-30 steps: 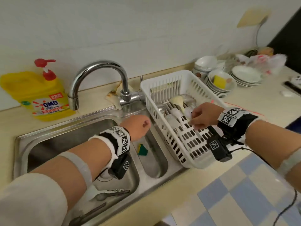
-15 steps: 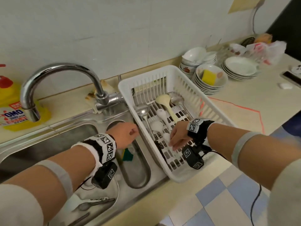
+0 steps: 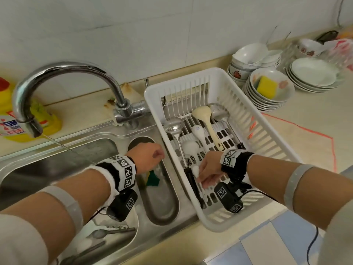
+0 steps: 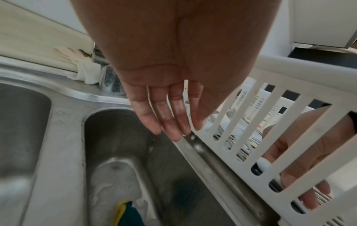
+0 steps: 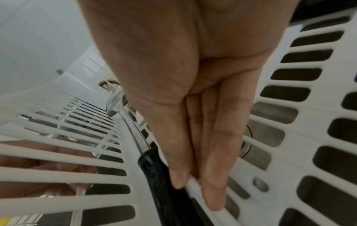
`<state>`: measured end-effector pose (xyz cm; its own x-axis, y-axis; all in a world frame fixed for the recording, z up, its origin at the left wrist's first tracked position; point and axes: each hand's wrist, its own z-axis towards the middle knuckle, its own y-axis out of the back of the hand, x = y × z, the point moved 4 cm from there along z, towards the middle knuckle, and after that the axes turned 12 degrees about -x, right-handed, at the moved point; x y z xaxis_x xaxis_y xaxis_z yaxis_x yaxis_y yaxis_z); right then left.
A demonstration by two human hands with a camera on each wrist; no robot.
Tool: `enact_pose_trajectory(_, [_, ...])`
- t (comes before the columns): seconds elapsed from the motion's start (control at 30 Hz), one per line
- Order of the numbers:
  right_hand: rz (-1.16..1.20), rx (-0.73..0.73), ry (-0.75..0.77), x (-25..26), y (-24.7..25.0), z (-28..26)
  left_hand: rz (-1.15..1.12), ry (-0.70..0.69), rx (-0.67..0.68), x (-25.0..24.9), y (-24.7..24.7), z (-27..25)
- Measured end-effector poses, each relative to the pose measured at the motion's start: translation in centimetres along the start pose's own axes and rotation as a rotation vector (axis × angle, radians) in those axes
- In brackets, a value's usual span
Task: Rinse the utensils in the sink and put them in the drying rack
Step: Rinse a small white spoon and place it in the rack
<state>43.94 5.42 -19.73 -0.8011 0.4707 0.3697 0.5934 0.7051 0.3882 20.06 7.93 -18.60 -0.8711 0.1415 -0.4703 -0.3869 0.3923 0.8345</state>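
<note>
The white drying rack (image 3: pixel 152 104) stands right of the sink and holds a black-handled steel ladle (image 3: pixel 179 142), a cream rice paddle (image 3: pixel 206 121) and several white spoons. My right hand (image 3: pixel 208 175) is low inside the rack near its front left. It pinches the handle of a white spoon (image 5: pixel 193 183) between thumb and fingers, right beside the ladle's black handle (image 5: pixel 154 175). My left hand (image 3: pixel 149 157) hovers over the small sink basin (image 3: pixel 162 207). In the left wrist view its fingers (image 4: pixel 170 122) hang straight and hold nothing. More spoons (image 3: pixel 107 233) lie in the large basin.
A thin stream runs from the faucet (image 3: pixel 66 69) into the large basin. A green-and-yellow sponge (image 3: pixel 152 177) lies in the small basin. Stacked bowls (image 3: pixel 267 92) with a yellow sponge and plates (image 3: pixel 313 73) stand behind the rack. A yellow detergent bottle (image 3: pixel 7 115) stands at the far left.
My right hand has moved from the rack's middle down to its front left with the white spoon. The left hand stays over the small basin. The view has shifted right.
</note>
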Motion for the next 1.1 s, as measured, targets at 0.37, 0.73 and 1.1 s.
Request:
enact_pose_trajectory(0.37, [-0.147, -0.04, -0.012, 0.0, 0.0, -0.1, -0.033, -0.013, -0.007, 0.2, 0.8, -0.5])
enact_pose_trajectory(0.73, [-0.22, -0.151, -0.075, 0.9, 0.4, -1.1, -0.075, -0.032, -0.078, 0.9, 2.1, -2.8])
enact_pose_trajectory(1.1, [-0.504, -0.169, -0.064, 1.6, -1.0, -0.1, -0.08, -0.025, -0.028, 1.2, 1.9, -3.4])
